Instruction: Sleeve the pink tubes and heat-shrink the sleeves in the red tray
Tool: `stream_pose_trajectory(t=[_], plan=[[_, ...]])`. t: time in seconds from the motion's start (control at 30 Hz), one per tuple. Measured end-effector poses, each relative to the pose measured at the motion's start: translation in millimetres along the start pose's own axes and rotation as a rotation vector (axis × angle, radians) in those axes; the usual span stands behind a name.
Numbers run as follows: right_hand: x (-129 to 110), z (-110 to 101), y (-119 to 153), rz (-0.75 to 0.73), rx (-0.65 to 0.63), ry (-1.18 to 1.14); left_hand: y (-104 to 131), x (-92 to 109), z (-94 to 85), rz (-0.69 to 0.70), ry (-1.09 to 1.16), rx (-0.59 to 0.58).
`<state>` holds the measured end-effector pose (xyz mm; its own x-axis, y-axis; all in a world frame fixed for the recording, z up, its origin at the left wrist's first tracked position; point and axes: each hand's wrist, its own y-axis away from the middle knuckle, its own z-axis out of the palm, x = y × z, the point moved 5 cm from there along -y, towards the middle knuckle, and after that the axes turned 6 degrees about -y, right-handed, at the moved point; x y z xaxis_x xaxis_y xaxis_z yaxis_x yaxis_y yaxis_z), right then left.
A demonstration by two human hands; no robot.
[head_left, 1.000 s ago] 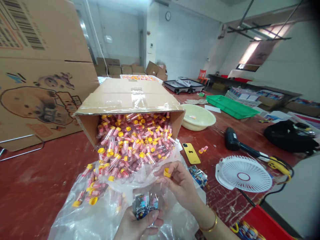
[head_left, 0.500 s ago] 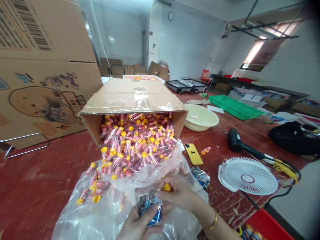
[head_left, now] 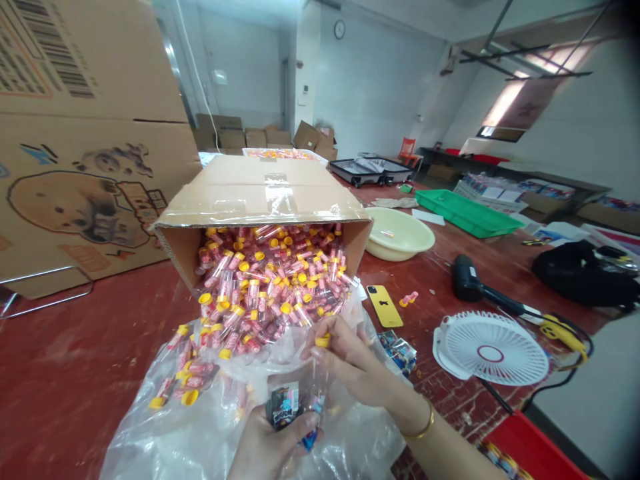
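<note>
My left hand (head_left: 280, 433) is closed round dark-blue printed packets (head_left: 286, 405) at the bottom centre. Just above and to its right, my right hand (head_left: 345, 357) pinches a clear tube with a yellow cap (head_left: 323, 341); the tube's lower end reaches down to the packets. Behind both hands a cardboard box (head_left: 265, 193) lies on its side, its open end facing me, full of small pink-filled tubes (head_left: 270, 287) with yellow caps. Some tubes have spilled onto the clear plastic sheet (head_left: 165, 433) under my hands.
On the red table, right of the box, are a cream basin (head_left: 400, 235), a yellow phone (head_left: 385, 306), more blue packets (head_left: 399, 352), a white fan (head_left: 493, 350), a black hair dryer (head_left: 467, 279) and a green tray (head_left: 470, 213). A large carton (head_left: 95, 187) stands left.
My right hand has risen slightly and drawn away from the left, with the yellow-capped tube now upright between its fingers. The packets in my left hand have spread apart. The view has shifted slightly.
</note>
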<state>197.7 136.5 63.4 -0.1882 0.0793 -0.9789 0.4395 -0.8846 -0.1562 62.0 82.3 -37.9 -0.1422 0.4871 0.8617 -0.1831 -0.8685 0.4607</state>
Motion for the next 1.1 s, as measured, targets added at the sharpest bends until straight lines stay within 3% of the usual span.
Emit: stream_pose_trajectory(t=[0.13, 0.3, 0.43, 0.57, 0.73, 0.83, 0.93, 1.03, 1.1], plan=[[7.1, 5.2, -5.6, 0.064, -0.043, -0.062, 2.2, -1.2, 1.9, -0.044, 0.021, 0.019], [23.1, -1.1, -9.0, 0.101, 0.112, -0.252, 4.0, -0.4, 6.2, -0.001, 0.083, 0.011], [16.6, -13.7, -3.1, -0.003, 0.227, -0.215, 1.6, 1.2, 1.4, 0.116, 0.084, 0.095], [-1.7, -11.4, 5.9, -0.024, 0.124, -0.016, 1.3, 3.6, -4.2, 0.155, -0.027, 0.18], [-7.4, -3.0, 9.3, 0.024, 0.057, 0.159, 0.2, 4.4, -2.7, 0.173, -0.093, 0.141], [6.7, -0.8, 5.2, 0.096, 0.042, -0.028, 1.2, 4.7, -0.2, 0.171, -0.104, 0.124], [22.5, -6.2, 0.4, 0.128, 0.147, -0.243, 3.8, 3.2, 6.6, 0.081, 0.04, 0.052], [32.7, -9.5, -0.8, 0.135, 0.2, -0.321, 6.4, 2.0, 11.9, -0.036, 0.146, 0.037], [34.3, -10.6, 0.9, 0.124, 0.21, -0.291, 6.4, 3.6, 13.3, -0.043, 0.153, 0.054]])
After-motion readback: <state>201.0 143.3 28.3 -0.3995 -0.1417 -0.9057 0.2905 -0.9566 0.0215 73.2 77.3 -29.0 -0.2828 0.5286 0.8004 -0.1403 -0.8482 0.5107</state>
